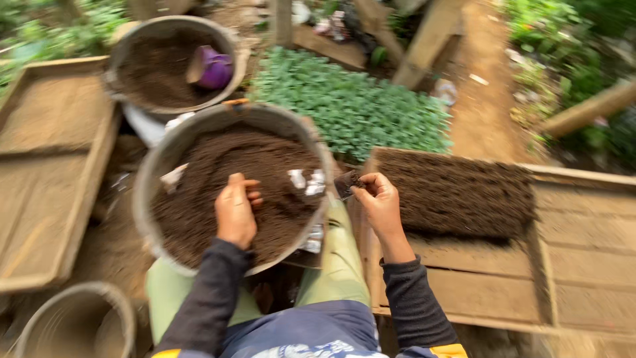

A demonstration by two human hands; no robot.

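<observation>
A large metal basin (149,192) full of dark soil rests on my lap. My left hand (236,211) lies on the soil near the basin's middle, fingers curled into it. My right hand (379,201) hovers just past the basin's right rim and pinches a small dark plastic pouch (347,181) with soil at its mouth. White scraps (306,180) lie on the soil close to the right rim.
A wooden tray (583,265) on my right holds a packed block of soil-filled pouches (457,192). A second basin (165,26) of soil with a purple scoop (213,67) sits behind. Green seedlings (351,106) grow beyond. Another wooden tray (46,166) lies at left, an empty bucket (73,325) lower left.
</observation>
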